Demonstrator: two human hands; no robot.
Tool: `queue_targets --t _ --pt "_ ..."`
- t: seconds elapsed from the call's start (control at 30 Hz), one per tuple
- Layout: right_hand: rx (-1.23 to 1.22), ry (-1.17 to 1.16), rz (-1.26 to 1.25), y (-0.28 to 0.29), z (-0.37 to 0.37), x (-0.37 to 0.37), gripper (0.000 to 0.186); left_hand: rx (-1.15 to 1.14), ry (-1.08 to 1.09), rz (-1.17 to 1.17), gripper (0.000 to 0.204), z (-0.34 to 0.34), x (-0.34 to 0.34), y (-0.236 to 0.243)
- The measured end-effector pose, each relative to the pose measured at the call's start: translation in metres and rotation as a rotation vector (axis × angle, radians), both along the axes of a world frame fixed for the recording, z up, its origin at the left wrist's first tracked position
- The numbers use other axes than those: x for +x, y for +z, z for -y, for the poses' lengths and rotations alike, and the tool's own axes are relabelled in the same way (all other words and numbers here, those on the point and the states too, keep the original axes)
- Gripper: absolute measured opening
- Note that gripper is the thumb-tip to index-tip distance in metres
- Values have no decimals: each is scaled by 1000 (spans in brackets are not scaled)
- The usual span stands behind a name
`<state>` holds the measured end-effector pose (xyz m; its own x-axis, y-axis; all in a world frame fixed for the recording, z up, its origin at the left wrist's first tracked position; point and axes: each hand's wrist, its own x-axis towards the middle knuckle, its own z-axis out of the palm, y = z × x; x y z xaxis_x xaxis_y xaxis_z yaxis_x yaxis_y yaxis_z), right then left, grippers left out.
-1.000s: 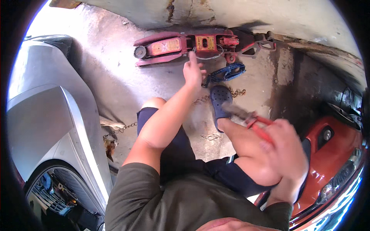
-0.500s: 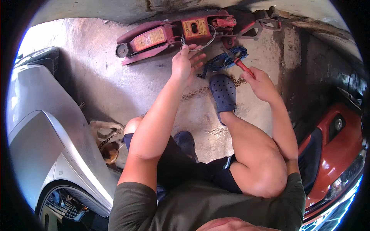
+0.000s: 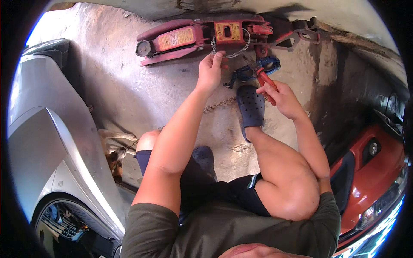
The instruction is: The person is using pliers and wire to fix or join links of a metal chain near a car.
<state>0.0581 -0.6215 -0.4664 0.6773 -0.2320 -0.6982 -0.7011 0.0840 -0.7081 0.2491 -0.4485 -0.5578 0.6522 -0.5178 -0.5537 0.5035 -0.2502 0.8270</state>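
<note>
My left hand (image 3: 210, 73) pinches a twisted wire loop (image 3: 232, 55) at its lower left; the loop lies across the middle of a red floor jack (image 3: 174, 39). My right hand (image 3: 279, 98) is closed on red-handled pliers (image 3: 266, 80), whose metal jaws point up and left, close to the loop's lower edge; whether they touch it I cannot tell. Beneath the pliers, a blue strap or harness (image 3: 238, 75) lies on the concrete, just beyond my dark clog (image 3: 249, 103).
A rusty chain (image 3: 217, 105) runs over the floor. An animal, apparently a dog (image 3: 117, 158), lies low at the left beside a silver car (image 3: 51, 142). A red car (image 3: 370, 176) stands close on my right. A stained wall (image 3: 344, 21) bounds the far side.
My right hand has swung forward from beside my knee, bringing the pliers up near the wire. My left hand reached to the loop and now grips it.
</note>
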Motion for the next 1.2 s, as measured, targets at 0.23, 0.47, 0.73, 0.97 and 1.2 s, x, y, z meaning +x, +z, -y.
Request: queue_targets --t 0.23,0.47,0.73,0.97,1.2 --pt "-366 120 39 -12 -7 -2 39 13 6 43 38 -1 0 -10" --pt "290 -251 129 -55 -22 -33 36 -64 148 -218 33 3 9 6" --pt "-327 71 193 -35 -25 -32 40 -183 211 -407 30 -8 22 13" --pt "-357 63 81 -44 -18 -28 40 -298 295 -556 39 2 13 17" --pt "-397 52 123 -34 -20 -21 38 -263 279 -438 42 0 14 3"
